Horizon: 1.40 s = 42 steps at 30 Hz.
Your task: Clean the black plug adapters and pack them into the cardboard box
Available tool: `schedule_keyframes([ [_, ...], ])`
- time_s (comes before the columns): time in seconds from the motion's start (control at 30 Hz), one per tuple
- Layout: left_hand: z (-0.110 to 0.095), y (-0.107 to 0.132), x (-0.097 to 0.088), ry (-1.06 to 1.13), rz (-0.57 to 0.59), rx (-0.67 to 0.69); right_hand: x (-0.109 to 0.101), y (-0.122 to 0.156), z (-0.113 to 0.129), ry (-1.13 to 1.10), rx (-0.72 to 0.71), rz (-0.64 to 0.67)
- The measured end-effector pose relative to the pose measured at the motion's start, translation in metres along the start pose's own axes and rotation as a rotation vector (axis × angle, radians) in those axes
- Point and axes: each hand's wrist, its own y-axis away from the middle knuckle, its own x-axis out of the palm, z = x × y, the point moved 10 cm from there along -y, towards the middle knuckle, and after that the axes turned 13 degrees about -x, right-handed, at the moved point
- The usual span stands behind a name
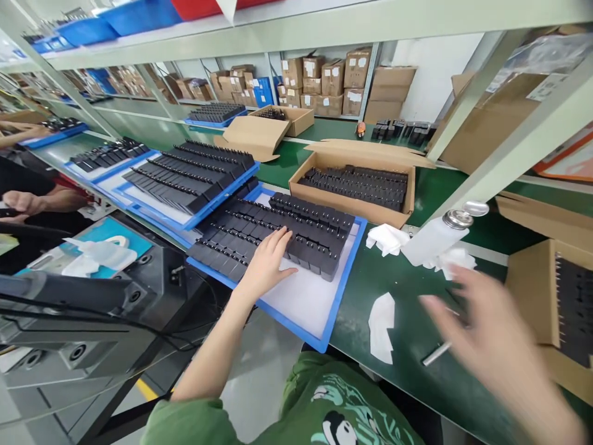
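My left hand (267,262) lies over rows of black rectangular blocks (231,230) with shiny metal pins. Its fingertips touch the blocks and its thumb stands out to the side; I see no block lifted. The blocks stand in a blue-rimmed tray (328,327) whose near right part shows a bare white bottom. My right hand (493,334) is blurred by motion over the green table, thumb and fingers apart, with nothing visible in it. Below it lies a thin metal rod-like tool (436,353), partly hidden by the hand. A white pump bottle (433,240) stands just beyond.
Crumpled white wipes (388,238) and a flat white wipe (382,327) lie on the table. Open cardboard boxes of black blocks stand behind (352,210) and at right (532,296). A metal machine (106,327) is at left, near another person's hand (21,203). A shelf post (491,139) rises at right.
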Motion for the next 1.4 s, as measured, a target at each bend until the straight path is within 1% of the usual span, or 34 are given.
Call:
schedule_keyframes([
  [0.03, -0.001, -0.008, 0.007, -0.031, 0.032, 0.022, 0.029, -0.008, 0.016, 0.05, -0.056, 0.106],
  [0.07, -0.003, -0.014, 0.014, -0.059, 0.061, 0.045, 0.063, -0.016, 0.036, 0.093, -0.144, 0.212],
  [0.1, -0.005, -0.018, 0.021, -0.085, 0.088, 0.067, 0.097, -0.024, 0.049, 0.131, -0.184, 0.302],
  [0.17, -0.009, -0.022, 0.034, -0.128, 0.131, 0.11, 0.15, -0.039, 0.064, 0.163, -0.183, 0.341],
  [0.2, -0.01, -0.021, 0.04, -0.145, 0.146, 0.128, 0.171, -0.045, 0.067, 0.181, -0.173, 0.351],
  [0.23, -0.01, -0.02, 0.045, -0.159, 0.155, 0.142, 0.187, -0.049, 0.068, 0.198, -0.156, 0.349],
  [0.27, -0.01, -0.018, 0.049, -0.171, 0.159, 0.153, 0.198, -0.052, 0.067, 0.218, -0.138, 0.348],
  [0.3, -0.009, -0.016, 0.051, -0.18, 0.159, 0.161, 0.205, -0.052, 0.064, 0.24, -0.117, 0.344],
  [0.37, -0.008, -0.015, 0.053, -0.193, 0.156, 0.178, 0.209, -0.051, 0.059, 0.279, -0.078, 0.332],
  [0.43, -0.006, -0.017, 0.049, -0.201, 0.165, 0.204, 0.208, -0.05, 0.057, 0.307, -0.054, 0.321],
  [0.53, -0.002, -0.029, 0.034, -0.215, 0.181, 0.245, 0.207, -0.051, 0.057, 0.328, -0.038, 0.314],
  [0.6, 0.002, -0.039, 0.022, -0.238, 0.175, 0.248, 0.208, -0.054, 0.057, 0.333, -0.022, 0.308],
  [0.67, 0.006, -0.045, 0.018, -0.272, 0.173, 0.242, 0.208, -0.056, 0.058, 0.333, -0.007, 0.301],
  [0.77, 0.007, -0.042, 0.026, -0.323, 0.179, 0.239, 0.209, -0.057, 0.058, 0.321, -0.006, 0.29],
  [0.87, 0.006, -0.035, 0.033, -0.365, 0.154, 0.228, 0.21, -0.055, 0.06, 0.305, -0.017, 0.271],
  [0.97, 0.005, -0.034, 0.033, -0.412, 0.141, 0.227, 0.21, -0.054, 0.062, 0.291, -0.022, 0.249],
  [1.1, 0.005, -0.044, 0.032, -0.485, 0.152, 0.24, 0.21, -0.053, 0.064, 0.279, -0.024, 0.233],
  [1.23, 0.005, -0.052, 0.039, -0.541, 0.177, 0.28, 0.21, -0.055, 0.066, 0.267, -0.036, 0.222],
  [1.4, 0.003, -0.05, 0.043, -0.589, 0.196, 0.382, 0.207, -0.059, 0.069, 0.262, -0.047, 0.211],
])
